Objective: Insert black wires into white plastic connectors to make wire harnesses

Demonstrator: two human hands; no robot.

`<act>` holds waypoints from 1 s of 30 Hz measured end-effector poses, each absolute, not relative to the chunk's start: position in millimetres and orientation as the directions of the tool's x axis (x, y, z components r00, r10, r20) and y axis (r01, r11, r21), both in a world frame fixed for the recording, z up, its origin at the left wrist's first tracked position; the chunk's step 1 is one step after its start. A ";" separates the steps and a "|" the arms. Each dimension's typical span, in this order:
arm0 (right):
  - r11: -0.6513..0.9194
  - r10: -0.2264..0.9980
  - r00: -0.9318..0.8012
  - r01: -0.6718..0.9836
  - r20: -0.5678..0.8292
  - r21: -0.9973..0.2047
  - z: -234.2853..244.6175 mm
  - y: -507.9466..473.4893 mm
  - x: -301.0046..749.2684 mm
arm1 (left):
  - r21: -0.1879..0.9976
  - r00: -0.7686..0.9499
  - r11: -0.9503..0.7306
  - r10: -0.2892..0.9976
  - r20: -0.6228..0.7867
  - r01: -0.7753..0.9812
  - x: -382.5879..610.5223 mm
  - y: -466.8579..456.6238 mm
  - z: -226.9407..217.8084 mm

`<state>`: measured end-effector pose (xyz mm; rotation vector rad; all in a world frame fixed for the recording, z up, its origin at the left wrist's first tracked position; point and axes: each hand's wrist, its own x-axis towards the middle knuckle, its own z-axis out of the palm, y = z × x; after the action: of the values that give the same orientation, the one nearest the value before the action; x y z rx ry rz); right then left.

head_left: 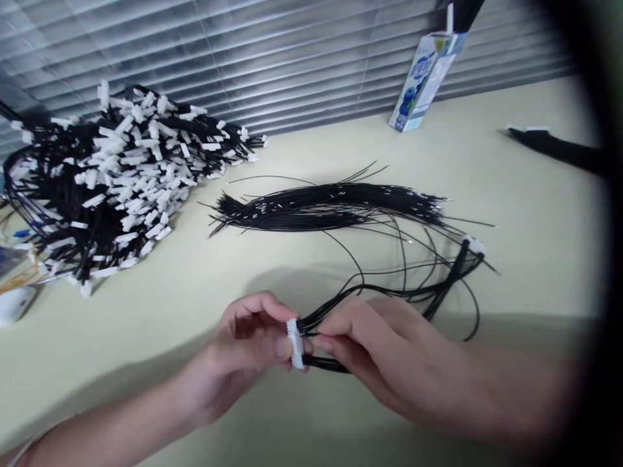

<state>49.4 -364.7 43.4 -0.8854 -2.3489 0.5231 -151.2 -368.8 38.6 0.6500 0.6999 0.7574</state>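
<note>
Between the thumb and fingers of my left hand (253,350) is a white wire connector (296,344), held upright. Black wires (335,301) run out of its right side in an upper and a lower bunch. My right hand (384,344) pinches a thin black wire (310,334) close to the connector's face, between the two bunches. Whether that wire's tip is inside the connector I cannot tell. The wires curve right to a second white connector (474,244). Beyond my hands lies a loose bundle of cut black wires (331,204) with bare, shiny ends.
A large heap of black cables with white connectors (136,168) fills the back left. A white computer mouse (17,305) sits at the left edge. A drink carton with a straw (422,84) stands by the window blinds (302,58). A black strip-like object (555,146) lies at right.
</note>
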 end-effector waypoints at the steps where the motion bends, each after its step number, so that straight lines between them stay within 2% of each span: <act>1: 0.703 0.694 -0.624 0.480 0.359 -0.525 43.6 -364.7 49.6 | 0.738 0.527 0.559 0.785 -0.325 -0.378 -151.2 -368.9 38.6; 5: 0.707 0.684 -0.658 0.491 0.314 -0.510 45.9 -367.2 51.6 | 0.763 0.501 0.548 0.793 -0.345 -0.342 -152.5 -370.1 37.3; 11: 0.760 0.635 -0.719 0.514 0.283 -0.398 50.4 -368.1 51.1 | 0.814 0.463 0.509 0.814 -0.350 -0.280 -154.8 -372.6 32.0; 15: 0.761 0.634 -0.723 0.522 0.273 -0.386 50.1 -366.3 50.3 | 0.840 0.443 0.477 0.831 -0.336 -0.259 -153.2 -372.7 30.9; 18: 0.793 0.599 -0.722 0.472 0.346 -0.386 48.6 -363.8 52.0 | 0.834 0.434 0.475 0.838 -0.331 -0.281 -150.6 -372.3 33.7; 22: 0.845 0.529 -0.607 0.443 0.593 -0.300 53.6 -358.6 55.7 | 0.804 0.391 0.482 0.854 -0.343 -0.348 -146.2 -371.4 39.3; 24: 0.844 0.514 -0.538 0.457 0.668 -0.281 57.9 -357.0 57.0 | 0.793 0.375 0.491 0.855 -0.359 -0.361 -144.9 -371.2 41.2; 27: 0.858 0.495 -0.566 0.435 0.659 -0.272 60.3 -357.0 57.6 | 0.786 0.364 0.497 0.855 -0.370 -0.367 -145.2 -371.1 42.1; 30: 0.848 0.519 -0.616 0.459 0.592 -0.265 57.4 -359.0 57.6 | 0.790 0.355 0.490 0.860 -0.368 -0.369 -146.6 -370.7 41.4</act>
<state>57.6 -359.0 57.4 -0.7082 -2.3333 0.1135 -146.6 -370.7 41.4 0.6641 0.8720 0.8739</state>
